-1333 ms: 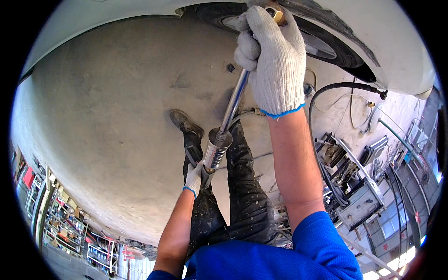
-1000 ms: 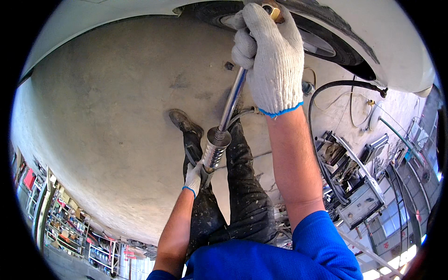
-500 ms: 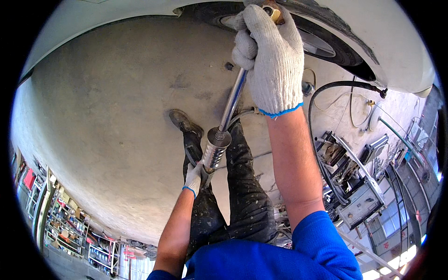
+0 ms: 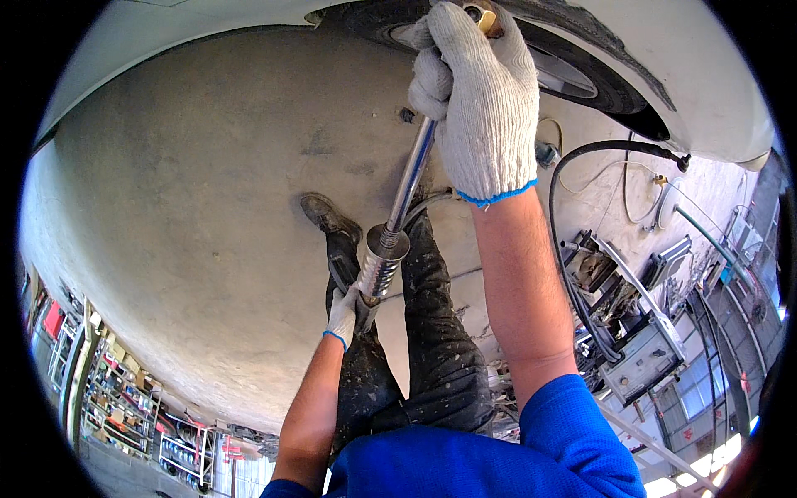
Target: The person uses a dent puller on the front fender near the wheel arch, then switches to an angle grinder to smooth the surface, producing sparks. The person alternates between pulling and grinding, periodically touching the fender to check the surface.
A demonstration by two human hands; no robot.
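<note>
A slide-hammer dent puller (image 4: 413, 176) with a chrome rod runs up from between my legs toward the car. My left hand (image 4: 342, 317), in a white knit glove, is closed around its dark grip, just below the ribbed metal weight (image 4: 381, 270). My right hand (image 4: 490, 116), gloved with a blue cuff, is closed at the rod's upper end. A brass-coloured fitting (image 4: 485, 20) shows between its thumb and forefinger. The fingers' undersides are hidden, as is whatever the tip touches.
A pale car body (image 4: 706, 75) and its wheel (image 4: 614, 87) fill the far side. At right, a black hose (image 4: 554, 224) curves down to a grey machine box (image 4: 643, 361). Thin cables lie on the concrete floor (image 4: 207, 191). Loaded shelves (image 4: 120, 394) stand at lower left.
My right hand and the puller have shifted very slightly left. Both hands keep their hold on it.
</note>
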